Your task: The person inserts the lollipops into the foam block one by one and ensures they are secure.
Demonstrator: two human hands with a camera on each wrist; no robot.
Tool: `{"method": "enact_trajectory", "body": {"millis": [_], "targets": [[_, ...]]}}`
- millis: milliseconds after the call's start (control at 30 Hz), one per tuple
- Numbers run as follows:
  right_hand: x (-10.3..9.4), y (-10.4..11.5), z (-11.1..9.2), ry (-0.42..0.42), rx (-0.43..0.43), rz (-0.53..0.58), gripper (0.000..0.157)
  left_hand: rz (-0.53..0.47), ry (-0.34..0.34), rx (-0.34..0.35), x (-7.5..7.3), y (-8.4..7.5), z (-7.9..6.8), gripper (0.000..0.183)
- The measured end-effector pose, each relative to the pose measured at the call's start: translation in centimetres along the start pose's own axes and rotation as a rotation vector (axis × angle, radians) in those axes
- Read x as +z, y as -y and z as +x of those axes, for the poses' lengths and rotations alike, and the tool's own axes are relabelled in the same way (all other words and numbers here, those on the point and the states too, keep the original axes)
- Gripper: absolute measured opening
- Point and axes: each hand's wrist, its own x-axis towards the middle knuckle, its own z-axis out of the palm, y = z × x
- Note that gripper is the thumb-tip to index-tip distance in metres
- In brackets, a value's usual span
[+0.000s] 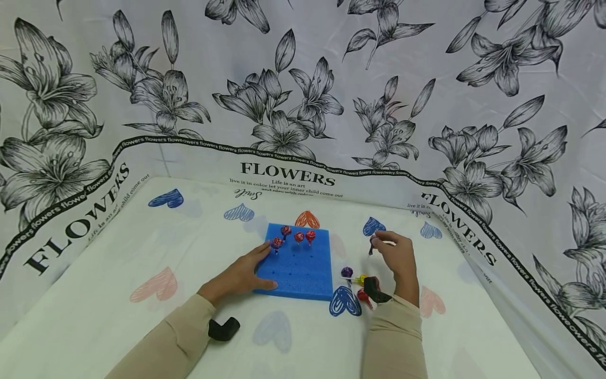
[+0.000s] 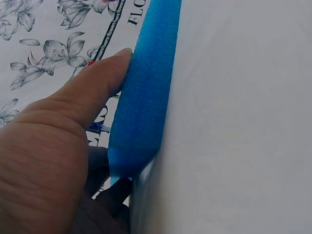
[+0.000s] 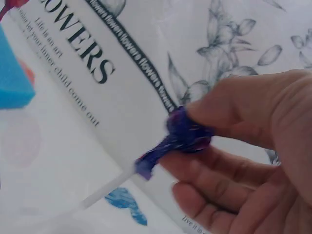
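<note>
In the head view my left hand (image 1: 239,275) holds the left side of a blue foam block (image 1: 303,273). Its thumb lies over the near edge, and the other fingers are along the left side. The left wrist view shows the thumb on the upper edge of the foam (image 2: 144,97). Several lollipops (image 1: 299,237) in red and dark wrappers stand upright in the block's far part, with small holes in front of them. To the right, my right hand (image 1: 397,255) pinches a purple-wrapped lollipop (image 3: 183,134) by its head, its white stick pointing down and left in the right wrist view.
Loose lollipops lie right of the block: a purple one (image 1: 347,272), a yellow one (image 1: 362,279) and a red one (image 1: 363,296), partly hidden by the right wrist's black camera (image 1: 375,290). A heart-print white cloth (image 1: 189,252) covers the table. Behind hangs a flower-print curtain (image 1: 189,152).
</note>
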Motion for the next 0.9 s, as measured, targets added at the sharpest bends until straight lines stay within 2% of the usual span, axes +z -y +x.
{"method": "enact_trajectory", "body": {"millis": [200,367,533,667,767,900], "targets": [[-0.9,1.9,-0.7,-0.261,-0.104,0.286,0.024,-0.001,0.0,0.005,0.0,0.1,0.0,0.102],[-1.8,3.5,-1.8,-0.366,-0.253,0.512,0.023,-0.003,0.002,0.014,-0.1,0.1,-0.1,0.101],[-2.3,5.0,-2.7,-0.395,-0.427,0.65,0.031,-0.002,0.002,0.016,0.0,0.1,-0.1,0.101],[-2.5,6.0,-3.5,-0.387,-0.492,0.732,0.04,-0.001,0.003,0.012,0.0,0.1,0.0,0.101],[-2.3,6.7,-4.0,-0.376,-0.525,0.743,0.038,0.001,0.004,0.007,0.0,0.1,0.0,0.101],[-2.0,7.8,-4.6,-0.347,-0.633,0.723,0.032,0.002,0.002,0.008,0.0,0.2,0.0,0.101]]}}
